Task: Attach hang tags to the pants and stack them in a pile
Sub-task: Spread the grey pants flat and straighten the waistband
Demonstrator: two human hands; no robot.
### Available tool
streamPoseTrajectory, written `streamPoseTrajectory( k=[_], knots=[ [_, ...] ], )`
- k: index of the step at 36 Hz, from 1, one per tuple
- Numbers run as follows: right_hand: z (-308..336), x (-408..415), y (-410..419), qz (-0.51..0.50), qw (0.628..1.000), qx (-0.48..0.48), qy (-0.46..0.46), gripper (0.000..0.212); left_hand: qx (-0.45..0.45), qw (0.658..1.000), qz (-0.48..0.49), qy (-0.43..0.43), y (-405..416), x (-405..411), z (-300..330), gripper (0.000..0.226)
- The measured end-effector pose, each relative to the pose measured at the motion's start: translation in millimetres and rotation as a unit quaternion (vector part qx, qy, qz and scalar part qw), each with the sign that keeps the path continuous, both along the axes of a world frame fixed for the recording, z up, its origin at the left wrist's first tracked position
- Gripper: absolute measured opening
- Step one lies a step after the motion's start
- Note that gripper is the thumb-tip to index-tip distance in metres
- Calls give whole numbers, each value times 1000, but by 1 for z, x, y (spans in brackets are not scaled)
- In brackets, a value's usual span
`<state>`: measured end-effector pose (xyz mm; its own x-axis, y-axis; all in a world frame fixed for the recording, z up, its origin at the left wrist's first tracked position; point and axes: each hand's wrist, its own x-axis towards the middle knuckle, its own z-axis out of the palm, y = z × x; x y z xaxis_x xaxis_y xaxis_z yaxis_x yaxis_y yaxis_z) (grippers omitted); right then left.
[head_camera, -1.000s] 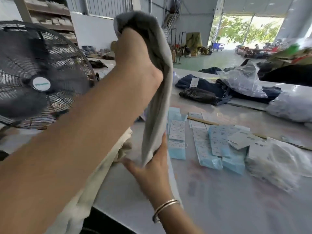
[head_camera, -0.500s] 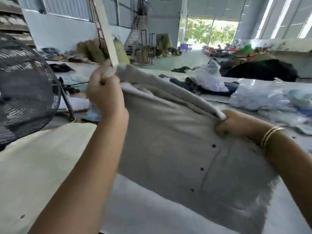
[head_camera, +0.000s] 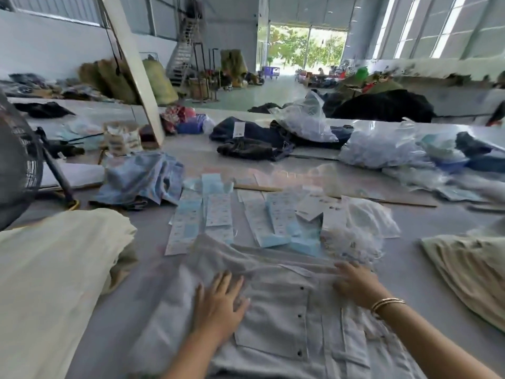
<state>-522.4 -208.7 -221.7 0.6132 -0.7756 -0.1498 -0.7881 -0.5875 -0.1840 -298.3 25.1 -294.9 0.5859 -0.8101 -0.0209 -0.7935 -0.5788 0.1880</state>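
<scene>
**Both palms flat on the grey pants**

While the grey pants (head_camera: 276, 310) lay spread on the table (head_camera: 426, 272) right in front of the person, both hands were down on the cloth. The left hand (head_camera: 218, 305) rested flat near the middle of the fabric, fingers straight and a little apart, gripping nothing. The right hand (head_camera: 355, 283) pressed on the upper right edge of the pants, fingers stretched out toward the waistband, again with no pinch; thin bangles (head_camera: 387, 303) circled that wrist. A buttoned pocket flap (head_camera: 273, 329) with dark snaps showed between the two forearms.

Just beyond the pants, the hang tags (head_camera: 218, 212) sat in rows, pale blue and white strips, the nearest ones touching or slipping under the top edge of the cloth. A fluffy heap of white strings (head_camera: 360, 231) lay just beside the tags on the right.

Off to the left, a pile of cream garments (head_camera: 54, 269) rose high beside the pants. On the right, another cream garment (head_camera: 470, 272) lay well apart from them. A fan (head_camera: 16, 170) stood at the far left edge. Further back, dark clothes (head_camera: 251, 140) and clear plastic bags (head_camera: 382, 149) covered the table. Motion blur softened the cloth edges.
</scene>
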Motion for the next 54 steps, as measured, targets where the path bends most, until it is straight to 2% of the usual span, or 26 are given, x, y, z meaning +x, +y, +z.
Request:
streamPoseTrajectory(
  k=[2, 4, 6, 8, 11, 15, 17, 18, 19, 20, 22, 25, 27, 28, 31, 33, 36, 38, 39, 41, 43, 45, 47, 48, 51, 54],
  knots=[
    [4, -32, -8, -84, 994, 34, -66, 40, 0, 1000, 18, -22, -3, -6, 1, 63],
    [12, -59, -5, -148, 976, 140, -81, 32, -9, 999, 35, -35, -5, -10, 0, 62],
    [16, -73, 6, -191, 925, 320, -73, 27, -21, 998, 45, -34, -6, -10, -1, 60],
    [16, -76, 20, -198, 894, 387, -109, 19, -29, 998, 55, -30, -8, -11, 0, 58],
    [12, -64, 30, -184, 912, 324, -170, 19, -26, 997, 72, -25, -11, -15, 6, 57],
    [5, -50, 34, -199, 921, 272, -194, 25, 6, 996, 90, 14, -21, -28, 20, 55],
    [6, -41, 39, -208, 921, 251, -213, 22, -56, 997, 37, 32, -31, -44, 26, 54],
    [10, -34, 42, -199, 934, 207, -213, 19, -122, 989, -8, 81, -36, -55, 29, 52],
    [14, -28, 45, -186, 949, 151, -207, 17, -188, 966, -52, 170, -39, -67, 33, 47],
    [19, -21, 48, -171, 958, 93, -209, 15, -238, 926, -70, 286, -41, -79, 38, 39],
    [26, -9, 61, -126, 957, 20, -260, 13, -282, 822, -59, 491, -45, -103, 47, 29],
    [26, 8, 95, -40, 953, -53, -295, 12, -302, 677, -9, 671, -48, -120, 47, 44],
    [14, 15, 119, 41, 953, -61, -293, 15, -309, 628, 20, 714, -47, -119, 45, 49],
    [5, 18, 131, 78, 954, -52, -283, 15, -312, 624, 34, 716, -46, -115, 44, 49],
    [-22, 17, 153, 153, 948, -50, -275, 40, -308, 667, 68, 674, -47, -103, 37, 32],
    [-32, 15, 160, 151, 918, -31, -366, 36, -296, 670, 93, 674, -49, -99, 29, 36],
    [-33, 16, 155, 18, 834, 60, -548, 18, -306, 641, 136, 691, -53, -101, 28, 41],
    [-24, 17, 146, -91, 796, 111, -588, 15, -308, 637, 131, 695, -55, -103, 31, 44],
    [-20, 18, 140, -129, 794, 148, -576, 21, -307, 640, 125, 693, -56, -104, 32, 44],
    [-12, 21, 127, -134, 833, 169, -509, 32, -305, 657, 118, 679, -56, -103, 30, 42],
    [-6, 25, 119, -65, 895, 107, -429, 30, -309, 687, 112, 649, -56, -104, 28, 38],
    [1, 29, 112, -33, 912, 39, -406, 19, -319, 715, 119, 611, -54, -106, 25, 34],
    [3, 28, 98, -76, 898, 43, -430, 35, -334, 727, 105, 591, -52, -109, 25, 29],
    [4, 26, 92, -104, 876, 81, -465, 38, -340, 732, 96, 582, -52, -110, 26, 30],
    [-2, 21, 86, -137, 830, 189, -507, 35, -349, 740, 92, 567, -52, -111, 28, 41],
    [-9, 20, 89, -158, 805, 217, -529, 25, -355, 747, 91, 555, -52, -111, 28, 44]
  ],
)
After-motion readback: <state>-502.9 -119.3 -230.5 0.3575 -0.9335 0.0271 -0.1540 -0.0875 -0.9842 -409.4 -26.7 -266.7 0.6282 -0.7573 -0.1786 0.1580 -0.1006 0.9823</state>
